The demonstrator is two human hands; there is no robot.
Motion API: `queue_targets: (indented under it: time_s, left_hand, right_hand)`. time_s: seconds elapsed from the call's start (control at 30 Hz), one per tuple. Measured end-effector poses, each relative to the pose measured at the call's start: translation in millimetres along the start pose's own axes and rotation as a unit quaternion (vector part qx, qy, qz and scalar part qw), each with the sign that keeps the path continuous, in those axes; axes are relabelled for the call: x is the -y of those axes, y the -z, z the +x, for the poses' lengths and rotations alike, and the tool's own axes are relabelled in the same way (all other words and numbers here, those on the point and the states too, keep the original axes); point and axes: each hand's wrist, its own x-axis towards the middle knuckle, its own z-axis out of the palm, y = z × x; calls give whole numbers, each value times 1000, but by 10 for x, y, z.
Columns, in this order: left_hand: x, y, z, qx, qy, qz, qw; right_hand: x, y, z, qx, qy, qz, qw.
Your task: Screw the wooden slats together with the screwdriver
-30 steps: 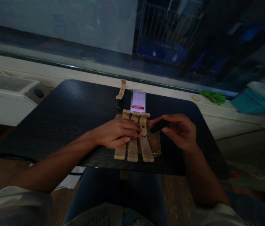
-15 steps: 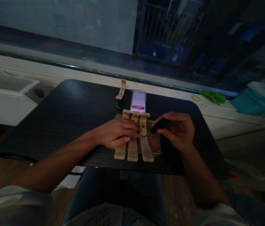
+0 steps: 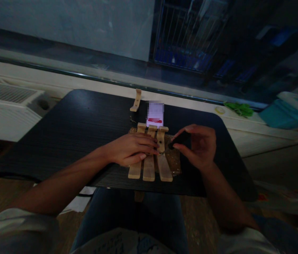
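Observation:
Three pale wooden slats lie side by side on the dark table, over a clear plastic bag. My left hand rests flat across the slats, fingers stretched toward the rightmost one. My right hand is closed on a small dark tool, whose thin tip points at the side of the rightmost slat near its hole.
A fourth wooden piece lies at the table's far edge beside a lit phone. A white radiator stands at the left. On the sill at the right are a tape roll, a green cloth and a teal bundle.
My right hand has moved a little left and closer to the rightmost slat with the dark tool. My left hand has stayed on the slats.

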Motion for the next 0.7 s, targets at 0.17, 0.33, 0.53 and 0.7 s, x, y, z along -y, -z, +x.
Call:
queue_targets:
  time_s: [0.17,0.33,0.53,0.7]
  left_hand:
    - [10,-11,-12,2,3,1,1000]
    - [6,-10,-11,-4,1,0,1000]
    - [1,-6,-3,-2,6,-3,1000]
    - [-3,-7,-1,-9,2,-1,1000]
  right_hand:
    - [-8,46,30,56,21,-9,998]
    - [7,90,34,97,4,31,995]
    - [22,114,17,133,-42,80,987]
    - [9,112,-11,99,-69,62,991]
